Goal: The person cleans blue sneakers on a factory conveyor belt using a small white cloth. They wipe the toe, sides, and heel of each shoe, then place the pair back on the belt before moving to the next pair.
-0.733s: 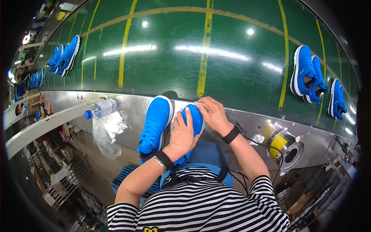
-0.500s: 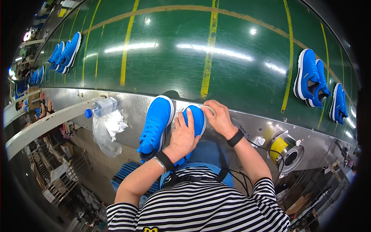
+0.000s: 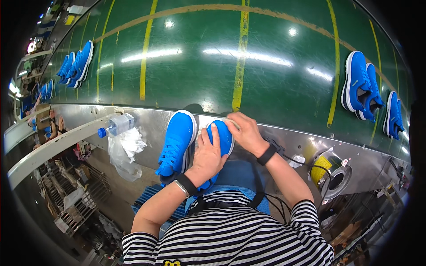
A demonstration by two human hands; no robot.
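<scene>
Two blue sneakers with white soles are in front of me at the metal ledge. My left hand [image 3: 207,158] grips the right-hand sneaker [image 3: 223,136] from above, its fingers laid over the toe. At that sneaker's toe rim, my right hand [image 3: 246,134] is closed in a pinch; a pale sliver shows by the fingertips, too small to name. The heel of this shoe is hidden by my left hand and wrist. Close on its left stands the other sneaker [image 3: 177,137], laced, toe pointing away, touched by neither hand.
Beyond the metal ledge [image 3: 153,116] runs a green conveyor belt [image 3: 191,80] with yellow lines. More blue sneakers ride it at the right [image 3: 357,84] and left [image 3: 81,64]. A bottle [image 3: 120,125] with a plastic bag lies left; a round metal can [image 3: 330,173] and cables sit right.
My right hand has shifted a little left along the sneaker's toe. On the belt, the sneakers sit slightly further right. My left hand keeps its hold.
</scene>
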